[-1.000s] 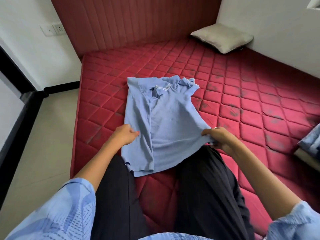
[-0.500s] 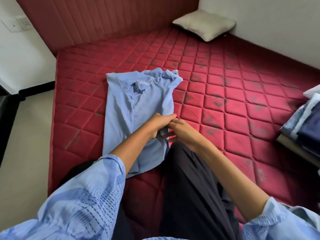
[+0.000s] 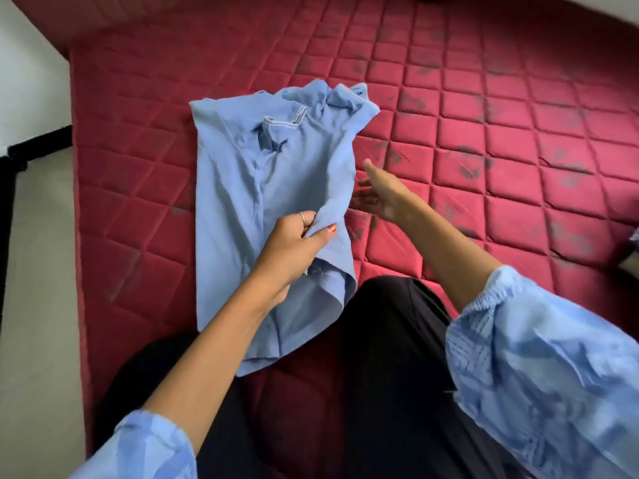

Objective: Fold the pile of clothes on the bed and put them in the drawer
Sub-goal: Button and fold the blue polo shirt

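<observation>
the light blue polo shirt (image 3: pixel 242 202) lies on the red quilted mattress (image 3: pixel 484 133), its long axis running away from the person, collar (image 3: pixel 283 121) at the far end and hem toward the knees; the left hand (image 3: pixel 290 250) pinches the folded right edge at mid-length, thumb and fingers curled round the cloth, so it is the nearer hand for the next fold; the right hand (image 3: pixel 380 195) hovers just right of that edge, fingers straight and spread, holding nothing; the far sleeve is bunched and hard to read, the hem is partly hidden by the left forearm, and neither the drawer nor the rest of the pile can be made out
</observation>
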`<state>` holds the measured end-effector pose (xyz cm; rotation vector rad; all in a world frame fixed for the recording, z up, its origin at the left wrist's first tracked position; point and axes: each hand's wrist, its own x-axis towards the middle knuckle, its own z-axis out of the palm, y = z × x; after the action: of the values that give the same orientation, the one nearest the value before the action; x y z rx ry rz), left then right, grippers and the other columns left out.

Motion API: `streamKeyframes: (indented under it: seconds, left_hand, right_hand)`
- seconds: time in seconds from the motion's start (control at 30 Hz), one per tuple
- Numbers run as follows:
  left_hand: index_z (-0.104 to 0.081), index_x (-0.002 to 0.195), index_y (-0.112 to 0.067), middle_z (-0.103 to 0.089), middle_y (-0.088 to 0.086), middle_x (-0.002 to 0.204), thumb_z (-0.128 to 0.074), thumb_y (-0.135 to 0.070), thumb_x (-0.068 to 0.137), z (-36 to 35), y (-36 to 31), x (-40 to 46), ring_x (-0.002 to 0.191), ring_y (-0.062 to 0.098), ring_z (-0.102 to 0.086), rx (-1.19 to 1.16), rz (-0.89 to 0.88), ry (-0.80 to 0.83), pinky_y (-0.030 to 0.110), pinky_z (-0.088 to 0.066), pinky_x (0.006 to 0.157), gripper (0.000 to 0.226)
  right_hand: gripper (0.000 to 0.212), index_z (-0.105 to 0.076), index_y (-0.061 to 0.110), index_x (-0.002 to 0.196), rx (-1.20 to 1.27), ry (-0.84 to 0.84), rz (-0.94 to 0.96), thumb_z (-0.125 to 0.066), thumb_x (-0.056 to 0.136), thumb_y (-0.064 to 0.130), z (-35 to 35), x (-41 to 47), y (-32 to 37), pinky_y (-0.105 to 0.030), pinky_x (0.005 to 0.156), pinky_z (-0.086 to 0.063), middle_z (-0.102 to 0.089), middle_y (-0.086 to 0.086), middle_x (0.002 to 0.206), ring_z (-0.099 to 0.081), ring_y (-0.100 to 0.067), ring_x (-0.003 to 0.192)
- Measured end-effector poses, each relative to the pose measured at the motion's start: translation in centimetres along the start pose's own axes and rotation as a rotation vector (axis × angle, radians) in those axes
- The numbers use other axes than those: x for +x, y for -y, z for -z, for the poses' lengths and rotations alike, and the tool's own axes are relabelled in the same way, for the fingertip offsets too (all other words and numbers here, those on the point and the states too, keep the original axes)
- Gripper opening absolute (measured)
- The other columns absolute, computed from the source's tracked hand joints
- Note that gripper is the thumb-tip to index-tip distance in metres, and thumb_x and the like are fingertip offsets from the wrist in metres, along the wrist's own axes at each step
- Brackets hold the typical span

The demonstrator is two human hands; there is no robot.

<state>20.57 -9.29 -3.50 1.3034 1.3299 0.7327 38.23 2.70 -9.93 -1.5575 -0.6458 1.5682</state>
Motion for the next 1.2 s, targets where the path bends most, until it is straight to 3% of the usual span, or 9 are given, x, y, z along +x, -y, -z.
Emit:
streamKeyframes:
  seconds: [0.17,0.3,0.53,0.63,0.73,1.0,1.07,1.13,1.2]
  left_hand:
    - [-0.064,0.105,0.004,-0.066,0.019,0.102,-0.059,-0.006,0.091,3.2,0.4,0.2,0.092,0.022,-0.060,-0.200,-0.006,0.127,0.037,-0.048,0.087,0.018]
    - [-0.066,0.105,-0.001,-0.068,0.010,0.100,-0.066,-0.006,0.084,4.9,1.0,0.6,0.095,0.018,-0.062,-0.377,-0.009,0.226,0.026,-0.052,0.085,0.021]
    - [-0.064,0.102,0.003,-0.068,0.010,0.095,-0.064,-0.006,0.080,6.7,1.8,0.7,0.092,0.019,-0.065,-0.466,-0.024,0.358,0.027,-0.054,0.083,0.024]
    - [-0.068,0.096,-0.003,-0.071,0.004,0.090,-0.068,-0.009,0.077,8.5,2.3,0.0,0.087,0.014,-0.068,-0.496,-0.019,0.383,0.023,-0.055,0.076,0.020]
    - [-0.070,0.097,-0.010,-0.072,0.002,0.093,-0.067,-0.003,0.080,10.4,3.3,-1.0,0.089,0.013,-0.069,-0.501,-0.003,0.374,0.021,-0.053,0.075,0.019]
    - [-0.058,0.120,-0.017,-0.070,0.001,0.112,-0.069,-0.005,0.074,10.1,7.4,-3.6,0.105,0.011,-0.065,-0.365,0.236,0.311,0.025,-0.053,0.088,0.048]
    - [-0.055,0.121,-0.024,-0.067,-0.006,0.110,-0.068,-0.014,0.077,9.3,9.2,-3.8,0.102,0.006,-0.063,-0.082,0.348,0.264,0.024,-0.051,0.092,0.047]
    - [-0.051,0.119,-0.024,-0.062,-0.008,0.109,-0.062,-0.018,0.084,9.3,10.8,-3.8,0.099,0.008,-0.061,0.216,0.479,0.245,0.025,-0.051,0.088,0.037]
    - [-0.050,0.119,-0.018,-0.061,-0.003,0.115,-0.059,-0.020,0.086,9.7,12.1,-3.6,0.104,0.016,-0.060,0.354,0.508,0.261,0.032,-0.051,0.089,0.035]
  right_hand:
    - [0.033,-0.058,0.015,0.099,-0.012,-0.009,0.131,-0.046,0.096,0.046,-2.9,5.2,3.5,-0.027,0.059,-0.054,-0.065,-0.004,0.090,-0.064,-0.015,0.071]
    - [0.051,-0.049,0.007,0.126,0.029,-0.059,0.190,-0.046,0.093,0.045,-4.3,8.2,5.6,-0.029,0.059,-0.051,-0.065,-0.013,0.097,-0.062,-0.021,0.069]
    - [0.035,-0.058,0.011,0.089,0.213,-0.005,0.130,-0.040,0.102,0.037,-6.9,12.3,6.3,-0.030,0.074,-0.056,-0.071,-0.007,0.083,-0.070,-0.017,0.073]
    - [0.024,-0.054,0.006,0.073,0.173,-0.098,0.214,-0.057,0.091,0.021,-7.8,13.1,7.6,-0.031,0.068,-0.055,-0.066,-0.004,0.061,-0.064,-0.018,0.062]
    - [0.021,-0.051,0.015,0.074,-0.154,-0.237,0.322,-0.068,0.067,0.025,-8.6,15.0,9.6,-0.030,0.070,-0.055,-0.057,-0.002,0.078,-0.059,-0.018,0.071]
    - [0.029,-0.037,0.026,0.067,-1.104,-0.209,0.746,-0.047,0.091,0.040,-19.7,11.3,13.8,-0.022,0.061,-0.036,-0.045,0.000,0.072,-0.046,-0.002,0.060]
    - [0.034,-0.058,0.019,0.105,-1.473,-0.039,0.750,-0.047,0.093,0.048,-23.2,9.8,12.5,-0.035,0.085,-0.041,-0.058,-0.014,0.113,-0.057,-0.022,0.102]
    - [0.065,-0.035,0.016,0.145,-1.749,0.280,0.601,-0.042,0.094,0.056,-25.9,9.0,9.8,-0.039,0.111,-0.024,-0.034,-0.011,0.152,-0.033,-0.028,0.138]
    - [0.075,-0.018,0.023,0.153,-1.959,0.428,0.509,-0.034,0.093,0.065,-27.6,9.6,6.0,-0.043,0.118,-0.006,-0.015,-0.004,0.160,-0.012,-0.025,0.147]
